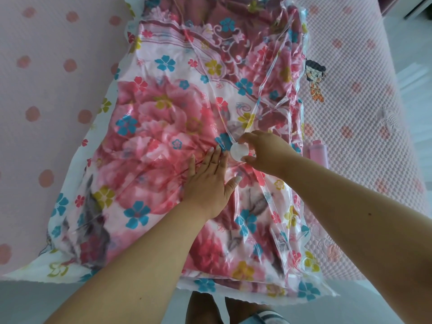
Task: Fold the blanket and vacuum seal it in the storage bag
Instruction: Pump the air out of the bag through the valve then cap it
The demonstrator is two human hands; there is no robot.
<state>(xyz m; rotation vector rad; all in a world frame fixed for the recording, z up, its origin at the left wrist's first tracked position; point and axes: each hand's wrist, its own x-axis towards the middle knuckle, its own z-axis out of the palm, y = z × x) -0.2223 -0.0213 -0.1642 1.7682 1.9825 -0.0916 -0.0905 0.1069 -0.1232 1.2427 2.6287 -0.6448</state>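
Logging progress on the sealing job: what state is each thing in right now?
Blanket: folded, inside the bag.
Storage bag: lying on the bed, plastic loose and wrinkled.
Valve cap: pinched by the right hand.
Left hand: flat, pressing the bag.
Pink cylinder: beside the bag.

Bag (275, 94): clear glossy plastic film, creased, printed with flowers. Blanket (163, 118) inside: soft matt cloth. Valve cap (239, 150) under my fingers: smooth white plastic. Bed cover (364, 108): pink quilted cloth, bumpy, matt.
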